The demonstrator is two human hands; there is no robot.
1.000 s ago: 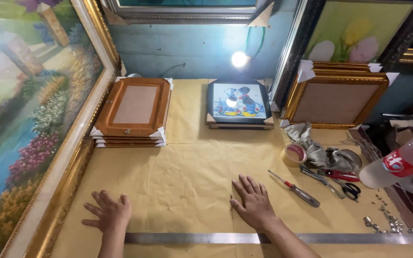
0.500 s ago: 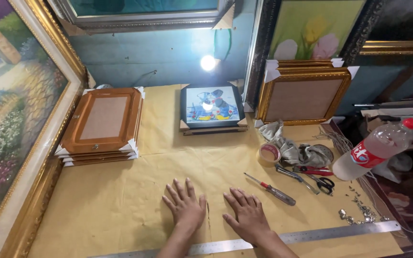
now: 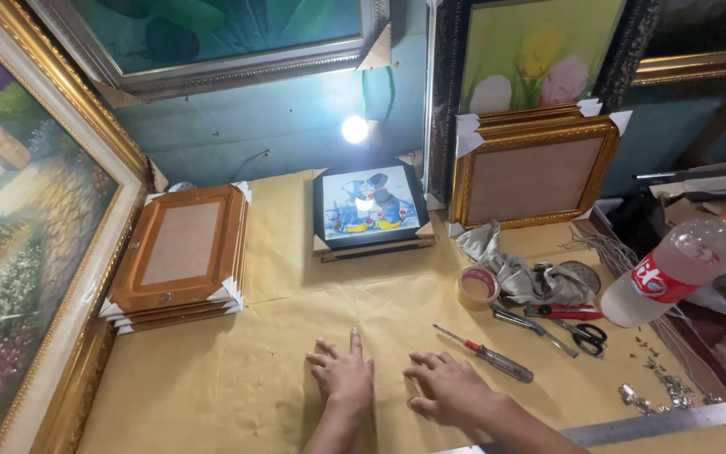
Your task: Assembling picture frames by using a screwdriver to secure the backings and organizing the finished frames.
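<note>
A sheet of tan kraft paper [image 3: 296, 395] covers the bench, creased and faintly wrinkled, with a seam line running across it below the stacked frames. Both hands lie flat on it near the front edge, side by side and nearly touching, fingers spread and gripping nothing: the left hand [image 3: 344, 377] palm down with fingers pointing away, the right hand [image 3: 449, 389] just beside it, angled toward the left. A red-handled screwdriver [image 3: 485, 355] lies just right of the right hand, and a steel ruler [image 3: 657, 424] runs along the front right edge, partly behind the right forearm. Farther back sit a roll of tape [image 3: 478, 286], a grey rag [image 3: 531, 277], scissors [image 3: 577, 328] and a plastic bottle [image 3: 678, 267]; what looks like a scatter of small metal clips [image 3: 661, 388] is too small to make out. Against half a second ago, the hands sit in much the same spot on the paper, close together, while a second ago they were spread well apart.
</note>
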